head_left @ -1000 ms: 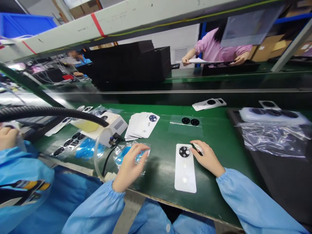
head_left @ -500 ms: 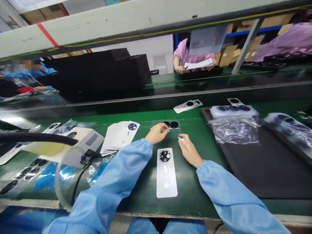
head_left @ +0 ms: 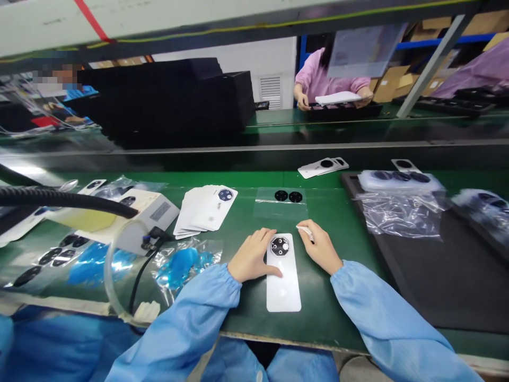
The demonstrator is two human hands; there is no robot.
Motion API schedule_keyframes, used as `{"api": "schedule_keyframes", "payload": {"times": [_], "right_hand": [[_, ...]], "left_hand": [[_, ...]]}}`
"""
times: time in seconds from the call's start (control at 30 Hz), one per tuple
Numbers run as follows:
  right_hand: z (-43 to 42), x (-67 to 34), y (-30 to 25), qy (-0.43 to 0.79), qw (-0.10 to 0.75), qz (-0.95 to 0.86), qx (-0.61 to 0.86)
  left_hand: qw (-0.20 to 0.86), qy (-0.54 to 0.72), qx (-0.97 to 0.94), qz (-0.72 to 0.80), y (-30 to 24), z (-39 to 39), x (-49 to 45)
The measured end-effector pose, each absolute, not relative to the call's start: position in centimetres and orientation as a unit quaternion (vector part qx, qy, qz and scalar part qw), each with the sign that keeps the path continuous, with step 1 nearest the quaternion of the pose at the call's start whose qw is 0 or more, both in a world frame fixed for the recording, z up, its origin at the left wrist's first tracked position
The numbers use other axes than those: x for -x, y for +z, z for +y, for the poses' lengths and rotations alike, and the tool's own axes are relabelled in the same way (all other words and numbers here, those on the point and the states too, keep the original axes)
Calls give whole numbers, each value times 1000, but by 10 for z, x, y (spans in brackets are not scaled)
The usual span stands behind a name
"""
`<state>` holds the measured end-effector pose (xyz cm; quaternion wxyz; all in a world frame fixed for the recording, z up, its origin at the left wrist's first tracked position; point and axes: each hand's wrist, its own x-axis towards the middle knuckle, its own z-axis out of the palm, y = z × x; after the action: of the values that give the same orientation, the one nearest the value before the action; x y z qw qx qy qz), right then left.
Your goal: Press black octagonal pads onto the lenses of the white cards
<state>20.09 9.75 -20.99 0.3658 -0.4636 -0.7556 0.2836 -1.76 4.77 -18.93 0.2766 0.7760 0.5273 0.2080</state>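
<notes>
A white phone back cover point(head_left: 284, 292) lies upright before me on the green bench, its black round camera area point(head_left: 279, 246) at the far end. My left hand point(head_left: 254, 257) rests at its left side, the thumb stretched over the cover and the fingers apart from it near the top left corner. At the cover's upper right, my right hand point(head_left: 321, 249) is closed on a small white folded piece point(head_left: 306, 232), perhaps cloth or paper. Farther away, a clear film point(head_left: 262, 209) bears two black round lens pieces point(head_left: 281, 196).
A fanned stack of white covers point(head_left: 199, 212) lies left, near a white box-shaped device point(head_left: 159, 209) with a black hose point(head_left: 67, 197). Blue film pieces point(head_left: 183, 265) lie nearer. At right, a black tray point(head_left: 429, 281) carries bagged parts point(head_left: 397, 183). A co-worker point(head_left: 318, 71) sits opposite.
My left hand has drawn back from the clear film to the cover's left side, its thumb now over the cover. My right hand stays near the cover with the white piece. The view has shifted.
</notes>
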Motion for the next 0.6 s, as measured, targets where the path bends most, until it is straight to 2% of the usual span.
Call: {"api": "schedule_keyframes", "payload": {"times": [0.2,0.33,0.4,0.5,0.6], "right_hand": [[105,-209,-213,261,378,-738,494],[110,-215,-216,269,379,-723,511],[111,-216,-216,278,377,-714,520],[114,-220,-219,288,373,-700,537],[122,-226,-231,300,369,-683,554]], "left_hand": [[382,340,-686,517,-188,24,7],[548,474,-492,482,-170,-30,13],[589,529,-382,477,-159,-69,28],[523,595,-268,548,-147,-136,62],[373,633,-134,665,-144,-201,103]]}}
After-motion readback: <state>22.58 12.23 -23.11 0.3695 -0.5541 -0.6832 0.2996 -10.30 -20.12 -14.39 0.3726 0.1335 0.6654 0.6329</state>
